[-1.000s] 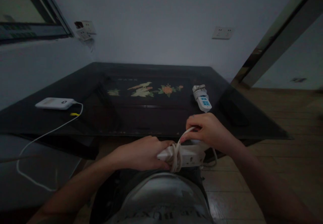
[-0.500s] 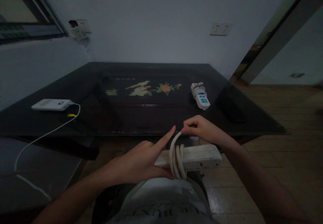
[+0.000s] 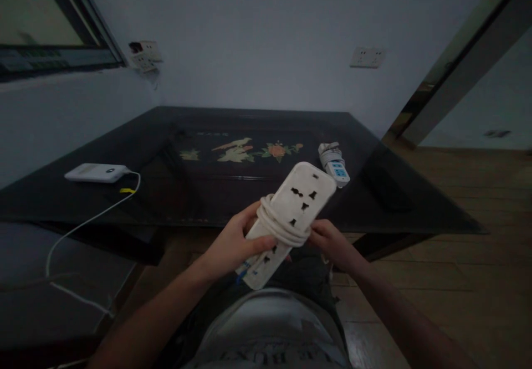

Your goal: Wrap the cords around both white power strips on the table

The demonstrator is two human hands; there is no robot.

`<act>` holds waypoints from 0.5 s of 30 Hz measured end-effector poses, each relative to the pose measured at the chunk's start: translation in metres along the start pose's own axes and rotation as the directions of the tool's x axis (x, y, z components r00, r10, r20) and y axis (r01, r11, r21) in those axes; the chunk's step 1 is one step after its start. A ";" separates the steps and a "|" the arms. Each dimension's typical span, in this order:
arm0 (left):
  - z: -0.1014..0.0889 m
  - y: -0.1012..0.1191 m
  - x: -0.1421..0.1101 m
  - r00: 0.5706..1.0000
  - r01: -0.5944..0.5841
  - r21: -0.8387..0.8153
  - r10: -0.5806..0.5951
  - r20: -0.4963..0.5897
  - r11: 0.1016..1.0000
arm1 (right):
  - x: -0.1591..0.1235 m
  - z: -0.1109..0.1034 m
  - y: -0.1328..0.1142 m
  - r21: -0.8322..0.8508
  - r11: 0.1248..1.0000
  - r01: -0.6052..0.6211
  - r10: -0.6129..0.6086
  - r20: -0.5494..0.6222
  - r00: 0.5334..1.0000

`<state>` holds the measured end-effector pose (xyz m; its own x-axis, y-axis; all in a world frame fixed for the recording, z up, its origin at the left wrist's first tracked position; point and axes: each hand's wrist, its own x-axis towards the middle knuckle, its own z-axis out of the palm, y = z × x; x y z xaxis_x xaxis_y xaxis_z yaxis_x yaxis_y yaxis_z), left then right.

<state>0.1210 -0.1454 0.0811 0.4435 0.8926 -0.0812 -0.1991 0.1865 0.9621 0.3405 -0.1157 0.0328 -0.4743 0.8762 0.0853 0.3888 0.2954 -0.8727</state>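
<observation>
A white power strip [image 3: 300,197] is held up in front of me, tilted with its socket face toward me. Its white cord [image 3: 277,226] is wound around its middle in several loops. My left hand [image 3: 233,247] is closed around the lower half of the strip, thumb across the face. My right hand [image 3: 330,242] is beside and under the cord wrap, fingers closed at the cord; what exactly they pinch is hidden behind the strip.
A dark glass table [image 3: 166,147] with a bird-and-flower inlay stands ahead. On it lie a second small power strip with blue sockets [image 3: 334,167] and a white power bank [image 3: 97,172] with a white cable [image 3: 89,222] hanging off the left. Wall sockets [image 3: 367,57] are above.
The strip was lying flat near my lap while my right hand wound the cord around it. Now it is raised and turned face up, tilted toward the table, with the cord wrapped tight.
</observation>
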 end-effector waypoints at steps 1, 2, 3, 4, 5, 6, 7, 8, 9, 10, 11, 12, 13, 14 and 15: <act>-0.003 -0.002 0.004 1.000 0.000 -0.002 0.000 -0.018 1.000 | -0.003 -0.002 -0.001 0.037 0.999 -0.025 0.024 0.032 0.999; -0.005 -0.004 0.007 1.000 -0.001 0.001 0.001 -0.031 1.000 | -0.006 -0.003 -0.002 0.069 0.997 -0.047 0.043 0.057 0.997; -0.008 -0.006 0.010 0.999 0.001 0.006 0.000 -0.037 1.000 | -0.009 -0.005 -0.004 0.106 0.993 -0.061 0.053 0.075 0.996; -0.009 -0.008 0.012 0.999 0.003 0.013 -0.002 -0.035 1.000 | -0.011 -0.005 -0.005 0.154 0.986 -0.063 0.051 0.086 0.995; -0.010 -0.009 0.014 1.000 0.003 0.025 -0.002 -0.031 1.000 | -0.012 -0.005 -0.006 0.215 0.975 -0.051 0.030 0.098 0.995; -0.011 -0.010 0.016 1.000 0.001 0.044 0.000 -0.030 0.999 | -0.013 -0.004 -0.007 0.279 0.960 -0.028 -0.002 0.106 0.994; -0.010 -0.011 0.017 0.999 -0.002 0.070 0.004 -0.036 0.998 | -0.013 -0.002 -0.007 0.338 0.941 0.002 -0.040 0.105 0.994; -0.009 -0.013 0.018 0.999 -0.007 0.102 0.011 -0.044 0.995 | -0.011 0.000 -0.008 0.384 0.923 0.032 -0.073 0.092 0.993; -0.008 -0.014 0.019 0.998 -0.016 0.136 0.023 -0.050 0.991 | -0.010 0.004 -0.008 0.413 0.909 0.053 -0.091 0.072 0.993; -0.006 -0.016 0.020 0.998 -0.027 0.171 0.037 -0.055 0.985 | -0.008 0.007 -0.007 0.424 0.903 0.063 -0.090 0.045 0.995; -0.004 -0.018 0.020 0.997 -0.037 0.204 0.050 -0.057 0.978 | -0.007 0.011 -0.007 0.424 0.904 0.061 -0.073 0.011 0.997; -0.003 -0.020 0.021 0.997 -0.045 0.231 0.059 -0.057 0.972 | -0.006 0.014 -0.007 0.417 0.908 0.049 -0.043 -0.026 0.999; -0.002 -0.022 0.021 0.996 -0.049 0.252 0.065 -0.054 0.967 | -0.005 0.018 -0.007 0.411 0.911 0.031 -0.005 -0.064 0.998; -0.001 -0.024 0.020 0.997 -0.050 0.270 0.066 -0.050 0.961 | -0.005 0.021 -0.007 0.408 0.913 0.004 0.039 -0.099 0.994; 0.000 -0.026 0.020 0.996 -0.051 0.286 0.068 -0.049 0.957 | -0.005 0.024 -0.007 0.409 0.912 -0.023 0.083 -0.128 0.988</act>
<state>0.1349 -0.1325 0.0543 0.3855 0.9222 -0.0287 0.0368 0.0157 0.9992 0.3212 -0.1312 0.0267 -0.3359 0.9390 0.0737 0.0431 0.0935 -0.9947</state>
